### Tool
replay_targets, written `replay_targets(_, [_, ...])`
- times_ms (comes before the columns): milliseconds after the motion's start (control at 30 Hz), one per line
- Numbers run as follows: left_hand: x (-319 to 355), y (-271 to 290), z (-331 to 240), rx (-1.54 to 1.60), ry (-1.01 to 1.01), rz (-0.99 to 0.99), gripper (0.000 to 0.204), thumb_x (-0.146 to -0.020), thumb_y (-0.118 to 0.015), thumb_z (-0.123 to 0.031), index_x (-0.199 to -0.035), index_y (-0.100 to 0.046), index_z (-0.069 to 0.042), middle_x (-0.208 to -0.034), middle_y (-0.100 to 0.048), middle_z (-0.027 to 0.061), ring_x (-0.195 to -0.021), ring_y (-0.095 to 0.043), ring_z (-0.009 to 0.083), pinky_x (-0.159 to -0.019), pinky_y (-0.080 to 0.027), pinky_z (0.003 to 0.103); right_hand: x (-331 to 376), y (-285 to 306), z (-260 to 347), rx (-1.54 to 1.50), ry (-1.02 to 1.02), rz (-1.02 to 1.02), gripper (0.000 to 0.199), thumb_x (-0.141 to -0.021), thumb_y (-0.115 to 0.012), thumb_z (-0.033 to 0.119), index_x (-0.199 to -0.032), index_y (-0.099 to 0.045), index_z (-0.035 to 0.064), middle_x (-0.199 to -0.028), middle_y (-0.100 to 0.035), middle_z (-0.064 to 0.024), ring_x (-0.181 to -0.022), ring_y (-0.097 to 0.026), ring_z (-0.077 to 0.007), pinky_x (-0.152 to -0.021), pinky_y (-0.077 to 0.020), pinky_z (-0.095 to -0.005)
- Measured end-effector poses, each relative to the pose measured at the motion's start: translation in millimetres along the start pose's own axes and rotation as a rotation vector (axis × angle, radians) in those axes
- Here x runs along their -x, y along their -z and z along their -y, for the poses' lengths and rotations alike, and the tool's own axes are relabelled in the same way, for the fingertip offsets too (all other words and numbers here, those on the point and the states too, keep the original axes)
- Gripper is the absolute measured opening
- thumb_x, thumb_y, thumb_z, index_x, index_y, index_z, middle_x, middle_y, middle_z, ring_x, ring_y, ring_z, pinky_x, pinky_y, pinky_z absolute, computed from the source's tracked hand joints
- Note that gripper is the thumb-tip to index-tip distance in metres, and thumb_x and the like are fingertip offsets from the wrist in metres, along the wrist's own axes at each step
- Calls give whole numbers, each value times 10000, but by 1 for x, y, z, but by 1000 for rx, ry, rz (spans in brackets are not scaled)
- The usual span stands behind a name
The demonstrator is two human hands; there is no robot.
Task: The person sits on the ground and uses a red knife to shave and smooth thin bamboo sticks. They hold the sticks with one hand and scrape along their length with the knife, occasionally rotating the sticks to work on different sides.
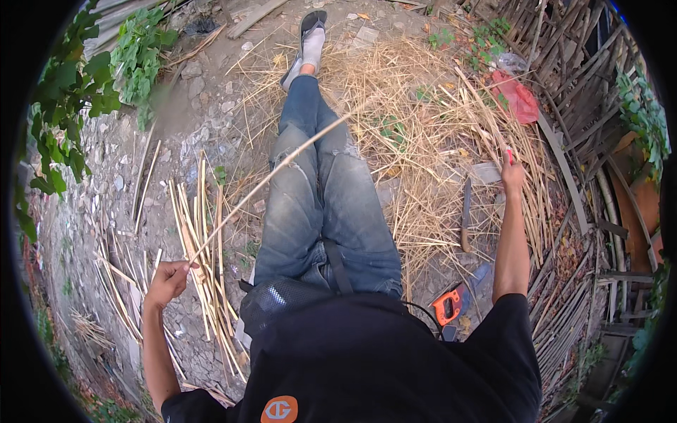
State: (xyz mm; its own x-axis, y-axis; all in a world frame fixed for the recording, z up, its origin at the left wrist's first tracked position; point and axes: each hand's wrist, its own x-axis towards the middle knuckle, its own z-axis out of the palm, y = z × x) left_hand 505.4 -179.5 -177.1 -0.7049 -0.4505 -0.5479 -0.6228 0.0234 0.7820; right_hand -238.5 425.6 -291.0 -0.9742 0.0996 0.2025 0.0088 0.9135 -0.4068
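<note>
My left hand (169,282), at the left, pinches the near end of a long thin bamboo stick (275,173). The stick slants up and to the right across my jeans, and its far end hangs over the straw-covered ground. Out to the right, my right hand (513,176) is closed around a small red and white thing (509,156) whose kind I cannot make out. Several long bamboo strips (486,113) lie just beyond that hand. Left of my right forearm lies a knife (465,218) with a dark blade and a wooden handle.
A handsaw with an orange handle (447,307) lies beside my right hip. Bundled bamboo sticks (201,261) lie by my left thigh. Shavings (416,106) cover the ground beyond my legs. A red plastic bag (516,97) and a wooden stick fence (578,92) are at the right.
</note>
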Motion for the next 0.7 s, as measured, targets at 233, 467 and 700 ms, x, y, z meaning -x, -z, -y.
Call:
replay_targets(233, [-41,-58,-10,-31,-6,161,377,-1092,-604,-334,-1163,-769,-2,-558,-415,-73,-485,-353,37,-468,-275,259,189,-1,165,-479,356,467,690,-1054,-535,586,-790,-637,-43,-582,-528,-116,-576,-464,-207,-578,-406,-419])
replay_targets(467, [-47,-63,2,-208,-25,156,325,-1060,-658,-334,-1135,-814,-59,-599,-477,-67,-544,-394,52,-510,-333,274,285,-33,184,-313,426,743,671,-1061,-495,556,-835,-690,-45,-706,-653,-260,-727,-662,-447,-730,-512,-505])
replay_targets(700, [-30,-29,12,-302,-39,141,282,-1045,-686,-277,-1097,-814,-31,-573,-507,-51,-510,-409,42,-479,-319,268,292,-50,207,-290,398,792,728,-1063,-463,570,-903,-708,-97,-800,-682,-332,-830,-686,-501,-801,-521,-543])
